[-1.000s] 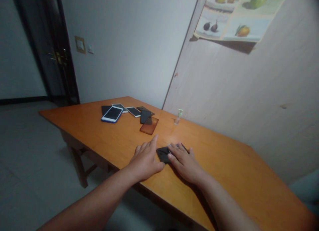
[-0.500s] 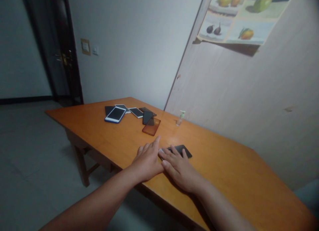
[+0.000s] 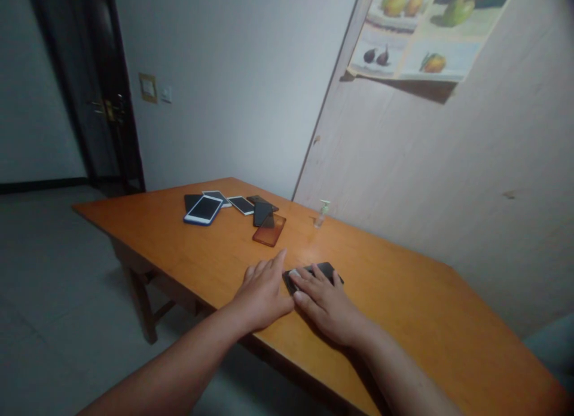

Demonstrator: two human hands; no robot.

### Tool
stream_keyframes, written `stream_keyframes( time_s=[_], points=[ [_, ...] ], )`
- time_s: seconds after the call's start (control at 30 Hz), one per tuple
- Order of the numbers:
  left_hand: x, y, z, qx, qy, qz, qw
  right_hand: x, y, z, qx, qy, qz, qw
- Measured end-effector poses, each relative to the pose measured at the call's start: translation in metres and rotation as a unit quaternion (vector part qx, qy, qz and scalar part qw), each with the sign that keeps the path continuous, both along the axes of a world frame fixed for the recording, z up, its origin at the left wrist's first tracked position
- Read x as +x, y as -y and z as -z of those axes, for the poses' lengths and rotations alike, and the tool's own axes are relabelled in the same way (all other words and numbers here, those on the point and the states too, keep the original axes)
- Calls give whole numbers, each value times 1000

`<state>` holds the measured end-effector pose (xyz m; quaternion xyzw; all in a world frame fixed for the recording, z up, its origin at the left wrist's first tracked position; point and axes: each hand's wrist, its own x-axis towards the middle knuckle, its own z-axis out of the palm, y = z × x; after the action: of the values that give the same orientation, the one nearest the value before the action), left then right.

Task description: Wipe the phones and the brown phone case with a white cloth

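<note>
A black phone [image 3: 329,270] lies flat on the wooden table, close to its front edge. My right hand [image 3: 329,302] rests across it with fingers spread and stretched out, hiding much of its surface. Under those fingertips a small white piece [image 3: 293,273] shows on the phone's left end; its kind is too small to make out. Just left of the phone, my left hand [image 3: 264,290] lies on its side with fingers extended. Its thumb reaches toward the phone's near left corner, and whether they touch I cannot tell.
Beyond my hands lie a brown translucent phone case [image 3: 269,231], a dark phone [image 3: 262,214], a white-framed phone [image 3: 241,205] and a blue-edged phone [image 3: 203,209]. A small pump bottle [image 3: 321,214] stands near the wall. The table's front edge [image 3: 287,356] runs below my wrists.
My right fingers have shifted slightly to the right over the phone, and more of its left end shows. My left hand stays beside it. The view has turned slightly.
</note>
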<state>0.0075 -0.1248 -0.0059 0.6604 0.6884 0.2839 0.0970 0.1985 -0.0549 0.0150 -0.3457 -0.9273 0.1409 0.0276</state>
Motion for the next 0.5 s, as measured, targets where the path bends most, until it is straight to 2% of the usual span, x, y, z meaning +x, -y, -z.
stream_keyframes(
  time_s=[0.1, 0.17, 0.23, 0.33, 0.37, 0.43, 0.5],
  points=[
    [1, 0, -2, -5, -8, 0, 1000, 10, -19, 6, 25, 22, 134, 990],
    [1, 0, -4, -10, -11, 1, 1000, 17, -25, 8, 35, 34, 178, 983],
    [1, 1, -4, -7, -13, 3, 1000, 19, -20, 8, 27, 31, 140, 989],
    [1, 1, -3, 7, -17, 9, 1000, 15, -6, 4, -7, 7, 24, 1000],
    [1, 1, -3, 11, -18, 12, 1000, 13, -4, 3, -13, 1, 8, 1000],
    [0, 2, -2, 13, -18, 17, 1000, 13, -8, 4, -5, 1, 31, 1000],
    [-1, 2, -2, 12, -19, 21, 1000, 18, -21, 8, 11, 8, 92, 996]
  ],
)
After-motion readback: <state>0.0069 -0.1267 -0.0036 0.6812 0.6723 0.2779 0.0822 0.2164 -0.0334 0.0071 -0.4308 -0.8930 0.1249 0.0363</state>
